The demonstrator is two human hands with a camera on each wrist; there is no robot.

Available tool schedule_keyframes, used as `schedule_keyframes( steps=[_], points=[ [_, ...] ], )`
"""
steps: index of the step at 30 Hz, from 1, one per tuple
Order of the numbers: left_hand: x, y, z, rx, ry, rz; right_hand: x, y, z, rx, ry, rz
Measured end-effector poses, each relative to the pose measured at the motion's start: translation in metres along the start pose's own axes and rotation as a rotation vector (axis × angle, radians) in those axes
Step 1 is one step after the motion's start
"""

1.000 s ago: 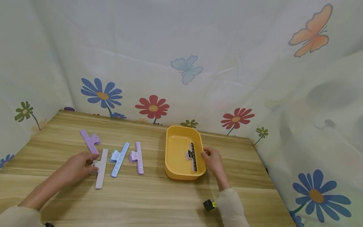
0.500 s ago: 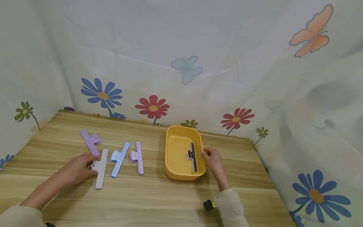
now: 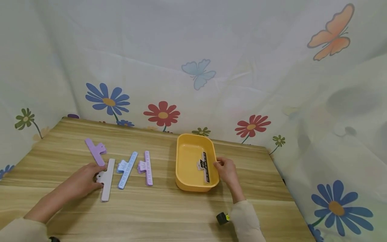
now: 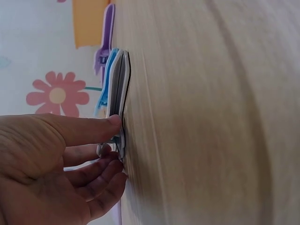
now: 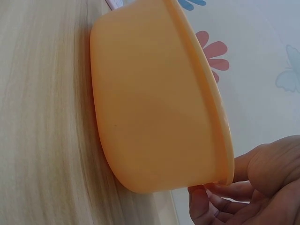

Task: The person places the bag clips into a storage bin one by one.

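At the left of the head view, my left hand (image 3: 81,179) holds the handle of a light grey long-bar clip (image 3: 108,183). The left wrist view has the thumb along one side of this clip (image 4: 118,89) and curled fingers at its handle, right at the tabletop. On the other side, my right hand (image 3: 226,169) pinches the right rim of a yellow plastic tub (image 3: 196,189). Inside the tub lies a black-and-white clip with a piano-key pattern (image 3: 205,168). In the right wrist view, fingertips meet the rim of the tub (image 5: 154,103).
Right of the grey clip lie a light blue ruler clip (image 3: 128,170) and a purple ruler clip (image 3: 148,168). A plain purple clip (image 3: 95,152) is behind the left hand. A small black object (image 3: 222,218) sits by the right sleeve. Flowered cloth (image 3: 145,60) rises behind the wooden table (image 3: 169,218).
My left thumb has slid slightly down and left at the grey clip's handle. The clip, the tub and my right hand stay in place.
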State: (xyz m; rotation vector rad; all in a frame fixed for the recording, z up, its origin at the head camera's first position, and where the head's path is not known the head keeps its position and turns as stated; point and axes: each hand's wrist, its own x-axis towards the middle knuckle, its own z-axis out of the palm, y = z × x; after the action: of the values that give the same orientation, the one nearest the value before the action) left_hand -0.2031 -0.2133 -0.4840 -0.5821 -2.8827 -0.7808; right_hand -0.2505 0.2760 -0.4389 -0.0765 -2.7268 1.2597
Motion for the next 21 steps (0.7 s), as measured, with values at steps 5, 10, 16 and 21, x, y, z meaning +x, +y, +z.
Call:
schedule_keyframes(
  steps=[5,10,16,21],
  points=[
    [0.001,0.003,-0.003,0.005,-0.001,-0.022,0.000,0.000,0.000,0.000,-0.004,-0.001],
    [0.004,0.007,-0.008,-0.024,-0.023,-0.070,0.001,0.000,0.000,-0.004,-0.004,0.000],
    [0.005,0.010,-0.014,-0.081,-0.026,-0.094,0.000,-0.001,0.000,0.005,-0.005,0.010],
    [0.006,0.013,-0.017,-0.108,-0.017,-0.095,-0.001,-0.002,-0.001,0.004,-0.007,0.008]
  ],
)
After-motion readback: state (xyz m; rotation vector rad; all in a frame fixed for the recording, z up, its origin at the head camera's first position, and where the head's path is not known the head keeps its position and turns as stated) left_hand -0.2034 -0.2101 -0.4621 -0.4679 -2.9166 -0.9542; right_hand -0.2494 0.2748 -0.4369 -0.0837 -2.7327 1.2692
